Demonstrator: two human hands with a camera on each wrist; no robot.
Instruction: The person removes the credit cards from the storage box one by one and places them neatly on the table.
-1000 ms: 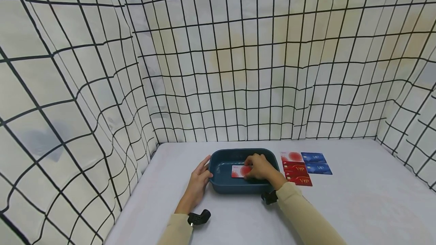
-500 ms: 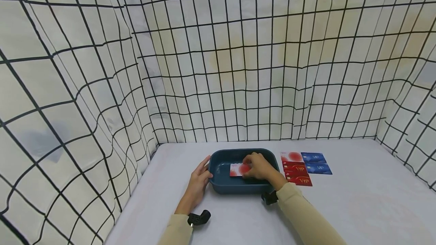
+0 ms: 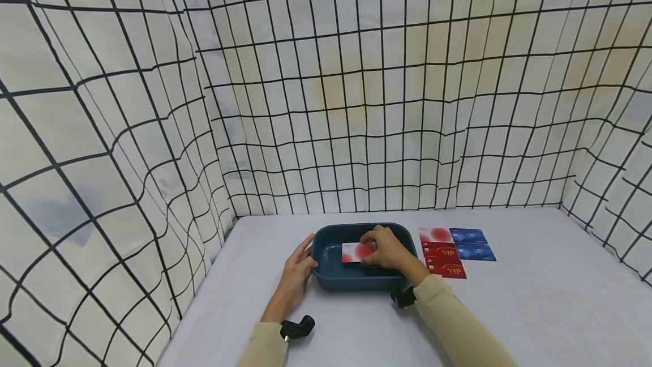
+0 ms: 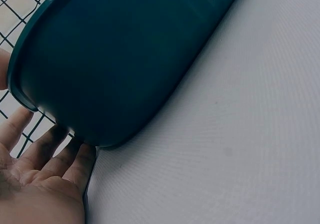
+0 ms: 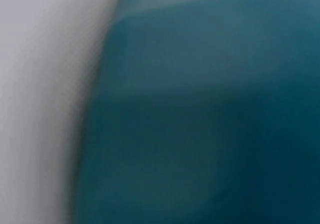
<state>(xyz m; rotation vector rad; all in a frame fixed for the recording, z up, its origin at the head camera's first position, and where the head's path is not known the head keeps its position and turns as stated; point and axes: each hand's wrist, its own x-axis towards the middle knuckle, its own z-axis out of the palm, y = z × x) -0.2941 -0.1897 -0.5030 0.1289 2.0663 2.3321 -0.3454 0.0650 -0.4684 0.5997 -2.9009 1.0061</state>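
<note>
A white card with red circles [image 3: 352, 252] is inside the dark teal plastic basin [image 3: 356, 283]. My right hand [image 3: 384, 249] reaches over the basin's right side and pinches the card's right end between thumb and fingers. Against the basin's left end rests my left hand [image 3: 297, 268], its fingers fairly straight. The left wrist view has the fingers [image 4: 64, 160] touching the outer wall, with a fingertip by the rim at the frame's edge. Only blurred teal wall [image 5: 165, 149] and white tabletop fill the right wrist view, so the right fingers are hidden there.
Right of the basin, cards lie flat in two columns: a white-red card [image 3: 436, 235] above red VIP cards [image 3: 442, 250], beside blue VIP cards [image 3: 470, 235]. The white table [image 3: 540, 299] is bounded by black netting [image 3: 384, 129] over white sheeting at back and sides.
My right hand and the pinched card have shifted slightly left and toward the basin's far side. The left hand and the basin stay in place.
</note>
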